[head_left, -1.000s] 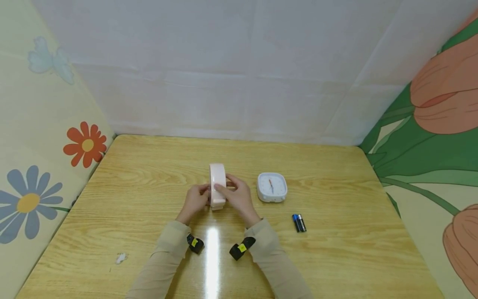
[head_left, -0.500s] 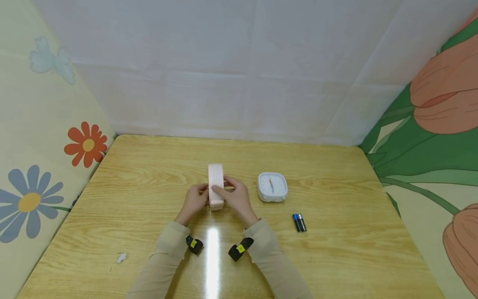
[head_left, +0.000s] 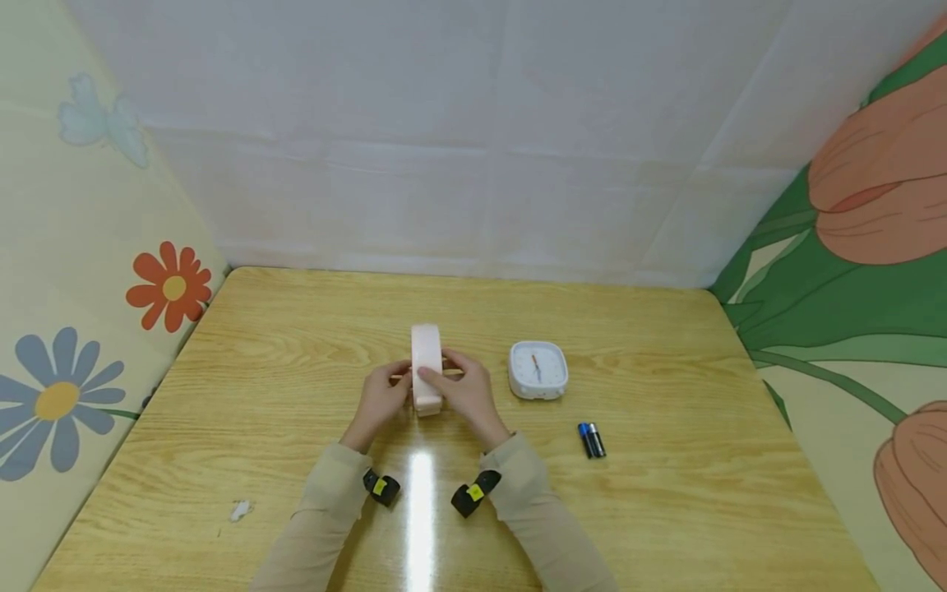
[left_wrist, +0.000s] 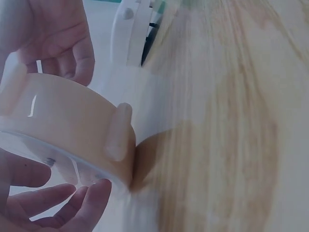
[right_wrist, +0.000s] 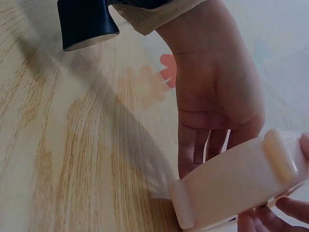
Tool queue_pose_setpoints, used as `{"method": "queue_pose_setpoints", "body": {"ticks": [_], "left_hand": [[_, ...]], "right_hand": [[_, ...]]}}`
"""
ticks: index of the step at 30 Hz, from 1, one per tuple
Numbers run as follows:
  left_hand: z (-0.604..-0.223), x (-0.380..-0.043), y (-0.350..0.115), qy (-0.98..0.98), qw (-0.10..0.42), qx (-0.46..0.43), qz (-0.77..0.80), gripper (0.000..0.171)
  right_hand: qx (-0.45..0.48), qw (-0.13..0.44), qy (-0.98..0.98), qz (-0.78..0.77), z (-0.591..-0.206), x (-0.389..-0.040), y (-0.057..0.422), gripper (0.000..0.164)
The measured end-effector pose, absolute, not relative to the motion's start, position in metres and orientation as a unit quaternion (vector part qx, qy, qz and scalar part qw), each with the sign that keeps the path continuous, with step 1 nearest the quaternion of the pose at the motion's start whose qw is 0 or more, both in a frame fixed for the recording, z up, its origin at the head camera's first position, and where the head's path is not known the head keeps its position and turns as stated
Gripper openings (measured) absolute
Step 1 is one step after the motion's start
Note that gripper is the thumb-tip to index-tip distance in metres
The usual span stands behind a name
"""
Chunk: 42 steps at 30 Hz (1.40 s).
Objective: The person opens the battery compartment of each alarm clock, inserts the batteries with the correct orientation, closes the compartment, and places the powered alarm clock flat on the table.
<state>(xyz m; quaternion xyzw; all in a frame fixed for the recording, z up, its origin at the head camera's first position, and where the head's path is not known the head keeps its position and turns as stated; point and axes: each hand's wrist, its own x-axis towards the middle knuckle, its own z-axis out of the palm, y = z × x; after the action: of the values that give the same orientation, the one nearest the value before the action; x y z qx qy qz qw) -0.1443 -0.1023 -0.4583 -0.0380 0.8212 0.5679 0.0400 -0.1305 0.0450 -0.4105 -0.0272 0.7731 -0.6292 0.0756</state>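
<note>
In the head view, a pale pink, drum-shaped plastic object (head_left: 426,349) was held on edge near the middle of a yellow wood-grain table (head_left: 296,329). The right hand (head_left: 468,395) gripped it, thumb on the rim; the left hand (head_left: 381,396) was at its opposite side. A white rounded-square clock (head_left: 538,372) sat to the right, with two dark cylindrical batteries (head_left: 597,441) nearer the person.

In the left wrist view, the left hand's fingers were bent and parted by the object's clear, glossy face (left_wrist: 65,167); I could not tell whether they pinched anything. A stubby foot (left_wrist: 119,133) jutted from the rim.

In the right wrist view, the right hand's fingertips lay against the object, below a black wrist-worn camera (right_wrist: 87,24).
</note>
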Motion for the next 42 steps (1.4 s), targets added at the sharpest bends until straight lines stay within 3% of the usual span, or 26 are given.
{"method": "queue_pose_setpoints", "body": {"ticks": [6, 27, 42], "left_hand": [[-0.454, -0.142, -0.102, 0.804, 0.039, -0.033, 0.592, 0.032], [-0.437, -0.133, -0.103, 0.764, 0.051, -0.033, 0.643, 0.037], [-0.431, -0.135, -0.103, 0.751, 0.074, -0.034, 0.655, 0.053]], "right_hand": [[-0.026, 0.074, 0.776, -0.626, -0.429, -0.138, 0.046, 0.053], [-0.033, 0.058, 0.783, -0.619, -0.431, -0.137, 0.046, 0.049], [-0.035, 0.076, 0.772, -0.63, -0.417, -0.132, 0.047, 0.049]]}}
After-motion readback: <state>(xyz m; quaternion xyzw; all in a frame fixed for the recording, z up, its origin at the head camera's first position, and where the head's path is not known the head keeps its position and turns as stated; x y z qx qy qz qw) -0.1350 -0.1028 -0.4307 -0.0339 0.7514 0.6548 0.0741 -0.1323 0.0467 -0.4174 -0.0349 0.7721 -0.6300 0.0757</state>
